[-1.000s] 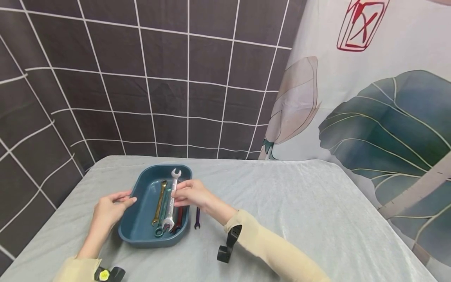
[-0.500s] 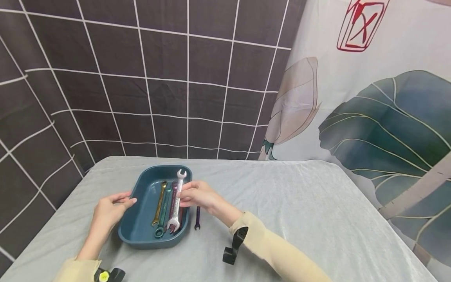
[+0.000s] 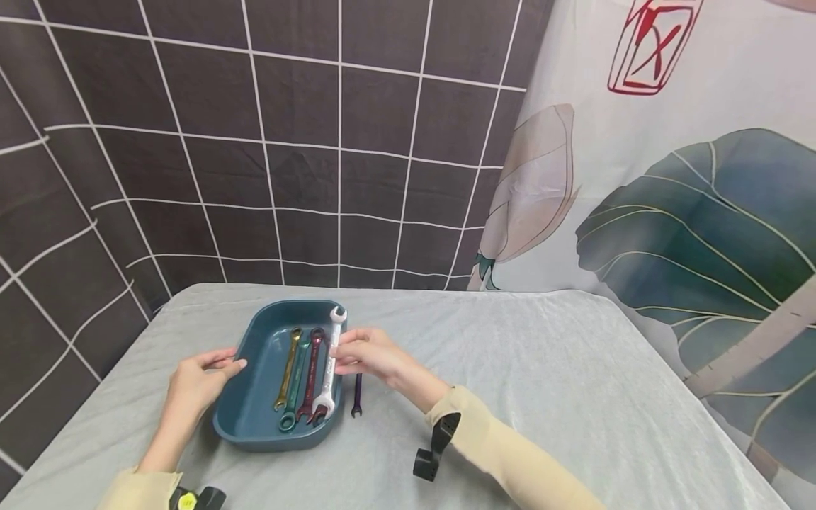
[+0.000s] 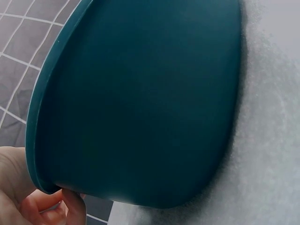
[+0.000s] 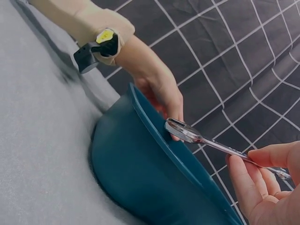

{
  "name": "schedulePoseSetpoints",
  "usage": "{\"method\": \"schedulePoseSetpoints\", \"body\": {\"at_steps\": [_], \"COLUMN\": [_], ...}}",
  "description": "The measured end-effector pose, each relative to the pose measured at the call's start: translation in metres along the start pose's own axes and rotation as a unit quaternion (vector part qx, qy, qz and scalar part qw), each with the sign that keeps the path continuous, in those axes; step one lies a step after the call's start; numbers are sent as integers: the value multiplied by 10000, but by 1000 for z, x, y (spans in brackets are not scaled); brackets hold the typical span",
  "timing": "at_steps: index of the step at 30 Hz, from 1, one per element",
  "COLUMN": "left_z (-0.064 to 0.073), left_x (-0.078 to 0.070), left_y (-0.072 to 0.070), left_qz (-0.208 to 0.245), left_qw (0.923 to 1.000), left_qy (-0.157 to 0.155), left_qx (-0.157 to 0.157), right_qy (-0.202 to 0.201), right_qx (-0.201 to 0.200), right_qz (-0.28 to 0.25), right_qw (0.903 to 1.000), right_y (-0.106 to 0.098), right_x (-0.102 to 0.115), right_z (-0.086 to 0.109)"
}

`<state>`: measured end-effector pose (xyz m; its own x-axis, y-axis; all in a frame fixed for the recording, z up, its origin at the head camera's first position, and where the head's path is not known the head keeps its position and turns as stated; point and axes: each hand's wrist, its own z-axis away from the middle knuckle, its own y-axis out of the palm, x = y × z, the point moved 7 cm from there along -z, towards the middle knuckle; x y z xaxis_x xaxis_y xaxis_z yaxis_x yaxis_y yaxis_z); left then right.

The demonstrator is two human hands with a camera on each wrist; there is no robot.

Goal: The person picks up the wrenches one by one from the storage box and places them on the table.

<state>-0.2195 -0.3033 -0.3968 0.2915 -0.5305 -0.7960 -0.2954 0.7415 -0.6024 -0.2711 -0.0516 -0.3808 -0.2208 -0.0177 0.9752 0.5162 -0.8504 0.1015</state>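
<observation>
My right hand (image 3: 371, 356) pinches a silver wrench (image 3: 328, 379) between thumb and fingertips, over the right side of a blue plastic tub (image 3: 248, 404). The wrench slants above the rim in the right wrist view, its near end in the fingers. My left hand (image 3: 199, 379) grips the tub's left rim, thumb over the edge and fingertips below it in the left wrist view. Inside the tub lie a gold wrench (image 3: 288, 372), a green wrench (image 3: 295, 386) and a dark red wrench (image 3: 312, 372). Another dark red wrench end (image 3: 319, 414) shows under the silver one, mostly hidden.
A purple wrench (image 3: 358, 397) lies on the table just right of the tub, its upper part behind my right hand. A pale grey cloth (image 3: 542, 397) covers the table. Behind it hangs a dark tile-patterned curtain (image 3: 287, 177).
My right hand has moved the silver wrench rightward across the tub, uncovering the dark red wrench beside the green one. My left hand has stayed on the rim.
</observation>
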Motion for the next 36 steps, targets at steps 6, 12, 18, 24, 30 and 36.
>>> {"method": "schedulePoseSetpoints", "body": {"at_steps": [6, 12, 18, 24, 30, 36], "left_z": [0, 1, 1, 2, 1, 1], "left_x": [0, 0, -1, -1, -1, -1], "left_y": [0, 0, -1, -2, -2, -1], "left_qz": [-37, -64, -122, -134, -85, -49], "left_qw": [10000, 10000, 9999, 9999, 10000, 10000], "left_qy": [-20, 5, 83, 106, 19, 17], "left_qx": [-13, 6, -28, -20, -14, -9], "right_qy": [-47, -37, -42, -38, -51, 19], "right_qx": [40, 42, 36, -18, -19, -23], "right_qz": [24, 29, -28, 48, -49, 36], "right_qw": [10000, 10000, 10000, 10000, 10000, 10000], "right_y": [-4, -8, -11, -16, -20, -23], "right_x": [-2, -3, -3, -4, -5, -8], "right_z": [2, 3, 6, 9, 9, 9]}}
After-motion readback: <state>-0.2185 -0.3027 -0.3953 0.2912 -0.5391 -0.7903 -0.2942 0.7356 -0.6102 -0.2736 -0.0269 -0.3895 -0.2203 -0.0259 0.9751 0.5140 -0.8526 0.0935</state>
